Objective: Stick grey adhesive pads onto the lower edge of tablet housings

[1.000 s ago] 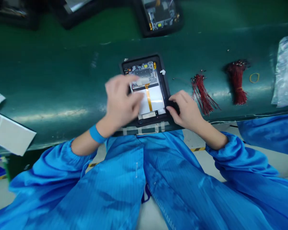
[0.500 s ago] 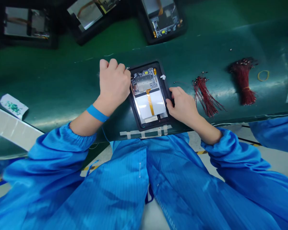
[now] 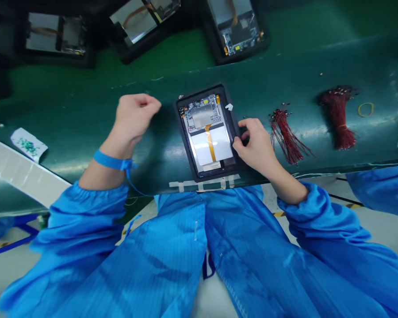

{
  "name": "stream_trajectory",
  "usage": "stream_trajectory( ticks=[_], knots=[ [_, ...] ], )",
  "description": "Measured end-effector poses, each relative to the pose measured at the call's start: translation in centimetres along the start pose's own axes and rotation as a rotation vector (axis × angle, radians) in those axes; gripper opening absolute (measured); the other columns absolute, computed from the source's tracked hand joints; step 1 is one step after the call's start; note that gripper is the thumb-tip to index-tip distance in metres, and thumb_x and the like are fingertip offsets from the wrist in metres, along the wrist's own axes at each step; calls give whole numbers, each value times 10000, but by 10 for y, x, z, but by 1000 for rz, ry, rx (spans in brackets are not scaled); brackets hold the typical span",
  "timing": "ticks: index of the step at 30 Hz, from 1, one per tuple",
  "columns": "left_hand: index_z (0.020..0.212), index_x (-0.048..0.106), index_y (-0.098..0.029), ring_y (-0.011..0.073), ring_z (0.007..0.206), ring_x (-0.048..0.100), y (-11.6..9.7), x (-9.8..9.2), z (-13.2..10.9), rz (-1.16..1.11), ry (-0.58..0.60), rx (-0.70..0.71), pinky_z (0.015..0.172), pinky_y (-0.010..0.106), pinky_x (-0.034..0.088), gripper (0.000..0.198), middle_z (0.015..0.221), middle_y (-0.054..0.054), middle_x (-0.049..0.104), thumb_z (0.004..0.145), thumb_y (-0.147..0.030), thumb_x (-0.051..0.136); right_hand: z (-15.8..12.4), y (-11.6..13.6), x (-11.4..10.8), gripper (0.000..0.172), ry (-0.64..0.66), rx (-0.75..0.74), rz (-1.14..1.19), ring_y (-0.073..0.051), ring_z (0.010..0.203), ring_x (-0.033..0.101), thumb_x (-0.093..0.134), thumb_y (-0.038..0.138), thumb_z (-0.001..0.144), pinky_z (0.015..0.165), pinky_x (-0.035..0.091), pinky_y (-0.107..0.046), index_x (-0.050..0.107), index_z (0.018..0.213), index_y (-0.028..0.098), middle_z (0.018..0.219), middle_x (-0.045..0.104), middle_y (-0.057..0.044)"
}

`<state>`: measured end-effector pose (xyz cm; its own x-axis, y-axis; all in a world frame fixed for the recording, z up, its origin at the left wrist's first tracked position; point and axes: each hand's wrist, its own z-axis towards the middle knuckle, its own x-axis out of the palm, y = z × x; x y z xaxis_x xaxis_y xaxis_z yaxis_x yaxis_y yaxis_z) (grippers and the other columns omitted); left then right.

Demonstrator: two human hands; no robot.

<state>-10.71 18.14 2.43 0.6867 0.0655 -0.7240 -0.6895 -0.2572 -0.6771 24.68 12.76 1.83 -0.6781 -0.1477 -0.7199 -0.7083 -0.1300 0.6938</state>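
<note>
An opened tablet (image 3: 208, 132) lies in a black frame on the dark green bench (image 3: 69, 119), its circuit board, white panel and orange ribbon showing. My right hand (image 3: 256, 145) rests against the frame's right edge, thumb and fingers pinched on it. My left hand (image 3: 134, 117) hovers to the left of the tablet, apart from it, fingers curled shut; whether it holds anything is hidden. A blue strap (image 3: 114, 161) circles my left wrist.
Two bundles of red wires (image 3: 285, 134) (image 3: 338, 117) and a yellow rubber band (image 3: 365, 109) lie right of the tablet. Three more opened tablets (image 3: 237, 26) (image 3: 142, 20) (image 3: 55, 35) sit along the back. A white strip (image 3: 23, 174) lies at the left. Another blue sleeve (image 3: 381, 187) shows at right.
My left hand has lifted off the tablet's upper left corner and moved left, clear of it. My right hand has stayed at the right edge.
</note>
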Motion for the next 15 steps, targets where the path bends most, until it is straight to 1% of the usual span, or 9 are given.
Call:
stream_trajectory(
  ticks=[2, 4, 5, 7, 9, 10, 12, 13, 15],
  knots=[
    [917, 617, -215, 141, 826, 480, 40, -41, -4, -37, -192, -95, 779, 402, 367, 632, 785, -12, 612, 793, -834, 595, 0, 3, 0, 332, 67, 108, 275, -226, 776, 708, 585, 304, 882, 741, 588, -421, 548, 1208, 250, 1174, 746, -110],
    [871, 545, -213, 164, 877, 514, 79, -89, -17, 69, -399, -147, 788, 398, 292, 765, 736, 0, 549, 737, -966, 533, -1, 6, 2, 436, 191, 221, 535, -225, 751, 717, 631, 392, 867, 677, 586, -396, 480, 1265, 300, 1070, 766, -54],
    [841, 513, -200, 200, 955, 573, 96, -113, -25, 149, -474, -171, 800, 403, 237, 831, 718, 16, 520, 728, -1023, 499, -1, 8, 4, 496, 246, 261, 625, -228, 753, 722, 668, 422, 846, 665, 592, -393, 459, 1283, 318, 1038, 770, -36],
    [786, 464, -143, 341, 1211, 626, 125, -156, -44, 321, -561, -214, 826, 445, 102, 971, 701, 52, 472, 738, -1110, 384, -3, 11, 7, 618, 306, 298, 722, -237, 781, 738, 756, 432, 789, 675, 616, -406, 449, 1317, 338, 1065, 781, -31],
    [741, 438, -87, 452, 1392, 535, 143, -185, -59, 471, -577, -230, 807, 493, 13, 1072, 720, 85, 469, 756, -1136, 218, -4, 14, 9, 711, 324, 318, 761, -255, 815, 762, 830, 401, 746, 681, 640, -430, 458, 1349, 347, 1129, 790, -48],
    [720, 429, -81, 459, 1418, 506, 147, -194, -63, 524, -572, -232, 806, 484, 19, 1087, 739, 97, 487, 747, -1138, 176, -4, 14, 9, 740, 324, 330, 774, -268, 832, 774, 856, 384, 732, 681, 651, -444, 466, 1360, 351, 1152, 792, -55],
    [693, 413, -115, 399, 1378, 522, 145, -198, -66, 577, -554, -223, 845, 464, 127, 1024, 789, 93, 534, 739, -1123, 239, -6, 15, 9, 755, 311, 344, 790, -297, 876, 794, 883, 357, 729, 689, 669, -476, 486, 1371, 367, 1178, 797, -59],
    [698, 410, -137, 359, 1334, 542, 138, -192, -67, 585, -544, -209, 877, 477, 189, 961, 815, 80, 548, 766, -1090, 305, -8, 15, 9, 745, 303, 339, 794, -308, 901, 801, 885, 353, 740, 698, 676, -489, 495, 1374, 376, 1186, 799, -56],
    [751, 451, -166, 306, 1256, 574, 115, -166, -68, 563, -523, -143, 930, 516, 263, 788, 885, 64, 572, 901, -939, 411, -13, 19, 9, 711, 299, 310, 798, -311, 943, 807, 869, 368, 784, 713, 679, -492, 499, 1391, 386, 1201, 801, -47]
  ],
)
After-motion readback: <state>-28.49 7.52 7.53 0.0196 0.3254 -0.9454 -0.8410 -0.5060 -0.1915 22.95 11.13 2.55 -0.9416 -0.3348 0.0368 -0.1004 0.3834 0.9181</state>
